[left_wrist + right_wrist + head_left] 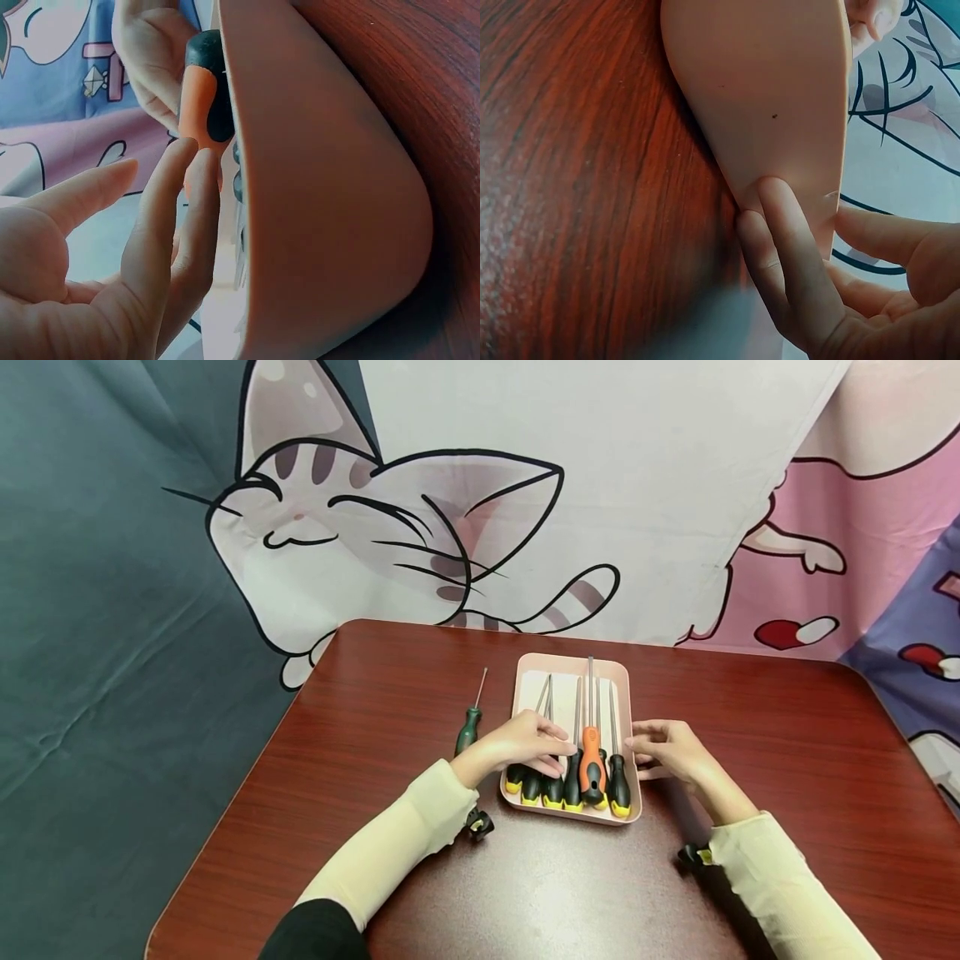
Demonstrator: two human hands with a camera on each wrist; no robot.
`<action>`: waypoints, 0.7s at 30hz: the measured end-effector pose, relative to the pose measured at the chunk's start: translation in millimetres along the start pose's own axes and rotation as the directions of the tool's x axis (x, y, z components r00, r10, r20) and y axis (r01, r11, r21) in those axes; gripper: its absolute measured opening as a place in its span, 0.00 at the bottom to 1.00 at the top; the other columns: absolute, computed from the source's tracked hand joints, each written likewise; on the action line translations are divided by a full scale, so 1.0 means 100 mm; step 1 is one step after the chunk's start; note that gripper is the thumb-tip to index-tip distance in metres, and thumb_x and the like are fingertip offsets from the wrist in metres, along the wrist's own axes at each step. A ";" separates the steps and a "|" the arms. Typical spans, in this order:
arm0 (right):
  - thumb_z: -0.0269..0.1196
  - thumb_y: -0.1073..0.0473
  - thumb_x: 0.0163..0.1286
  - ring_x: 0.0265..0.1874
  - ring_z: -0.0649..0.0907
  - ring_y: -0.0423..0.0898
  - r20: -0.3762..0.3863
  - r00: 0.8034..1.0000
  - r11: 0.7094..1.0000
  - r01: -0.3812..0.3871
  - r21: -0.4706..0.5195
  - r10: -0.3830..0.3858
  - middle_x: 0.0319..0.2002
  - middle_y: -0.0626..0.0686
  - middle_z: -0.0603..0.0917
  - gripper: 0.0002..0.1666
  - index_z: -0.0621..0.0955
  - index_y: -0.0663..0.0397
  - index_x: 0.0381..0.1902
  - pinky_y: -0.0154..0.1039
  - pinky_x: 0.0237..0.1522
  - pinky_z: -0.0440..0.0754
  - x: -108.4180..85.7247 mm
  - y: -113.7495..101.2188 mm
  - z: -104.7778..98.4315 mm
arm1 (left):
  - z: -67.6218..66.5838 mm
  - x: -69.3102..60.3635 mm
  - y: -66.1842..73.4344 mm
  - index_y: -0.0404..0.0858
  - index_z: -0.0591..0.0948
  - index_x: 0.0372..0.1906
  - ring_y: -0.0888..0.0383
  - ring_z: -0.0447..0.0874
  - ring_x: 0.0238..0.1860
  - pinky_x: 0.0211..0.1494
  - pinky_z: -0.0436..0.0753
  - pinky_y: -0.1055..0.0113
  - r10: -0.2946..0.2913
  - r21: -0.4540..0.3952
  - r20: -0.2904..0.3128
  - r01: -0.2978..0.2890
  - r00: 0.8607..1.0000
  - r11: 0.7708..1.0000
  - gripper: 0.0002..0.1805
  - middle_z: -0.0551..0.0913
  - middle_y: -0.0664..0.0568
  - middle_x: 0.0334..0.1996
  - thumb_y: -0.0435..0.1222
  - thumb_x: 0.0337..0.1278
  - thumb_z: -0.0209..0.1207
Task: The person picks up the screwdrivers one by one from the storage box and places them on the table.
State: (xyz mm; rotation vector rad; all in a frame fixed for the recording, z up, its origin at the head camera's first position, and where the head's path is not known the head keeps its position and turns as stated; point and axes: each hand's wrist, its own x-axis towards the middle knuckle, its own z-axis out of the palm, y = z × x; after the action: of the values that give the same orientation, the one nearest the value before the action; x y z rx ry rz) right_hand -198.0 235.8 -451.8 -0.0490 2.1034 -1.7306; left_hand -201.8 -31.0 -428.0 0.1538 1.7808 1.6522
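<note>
A pink tray [633, 793] stands on the table, with several black-and-yellow-handled screwdrivers [618, 787] side by side in it. On top of them lies a screwdriver with an orange and black handle [592, 764], its shaft toward the tray's far end. My left hand [528, 743] is over the tray, its extended fingers near the orange handle in the left wrist view and the thumb apart. At the tray's right side, my right hand [667, 750] holds the wall, fingertips against the outside [784, 202] and thumb at the rim.
Left of the tray, a green-handled screwdriver [468, 731] lies on the brown table [375, 727], partly behind my left forearm. Printed cloth with a cartoon cat [337, 543] hangs behind the table. Both wrists carry small black cameras [478, 824].
</note>
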 end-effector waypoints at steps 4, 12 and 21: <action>0.58 0.69 0.73 0.32 0.85 0.45 -0.016 1.000 1.000 -0.001 -0.015 0.001 0.39 0.58 0.83 0.34 0.59 0.87 0.67 0.48 0.35 0.91 0.01 -0.03 0.00 | 0.03 0.03 0.00 0.19 0.71 0.63 0.35 0.86 0.43 0.39 0.90 0.62 -0.005 -0.004 0.003 0.005 1.000 1.000 0.26 0.83 0.30 0.48 0.29 0.65 0.63; 0.59 0.69 0.72 0.28 0.84 0.45 -0.074 0.997 0.995 0.011 -0.096 -0.018 0.44 0.66 0.83 0.31 0.63 0.88 0.63 0.46 0.30 0.91 0.04 -0.03 0.04 | 0.07 0.08 -0.03 0.19 0.71 0.62 0.40 0.88 0.37 0.38 0.91 0.61 -0.018 0.007 -0.007 0.018 1.000 1.000 0.26 0.84 0.33 0.44 0.29 0.64 0.64; 0.58 0.72 0.71 0.25 0.83 0.43 -0.100 0.994 0.990 0.032 -0.134 -0.046 0.39 0.64 0.83 0.27 0.66 0.88 0.60 0.46 0.27 0.90 0.05 -0.03 0.06 | 0.11 0.10 -0.04 0.19 0.72 0.62 0.41 0.89 0.35 0.35 0.90 0.62 -0.019 0.001 -0.011 0.019 1.000 1.000 0.26 0.86 0.39 0.39 0.27 0.63 0.64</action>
State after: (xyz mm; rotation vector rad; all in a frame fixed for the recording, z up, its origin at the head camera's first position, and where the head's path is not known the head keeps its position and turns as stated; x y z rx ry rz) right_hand -201.4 227.9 -451.7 -0.0401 2.3047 -1.6456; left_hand -201.4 -17.2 -435.4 0.1283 1.7858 1.6419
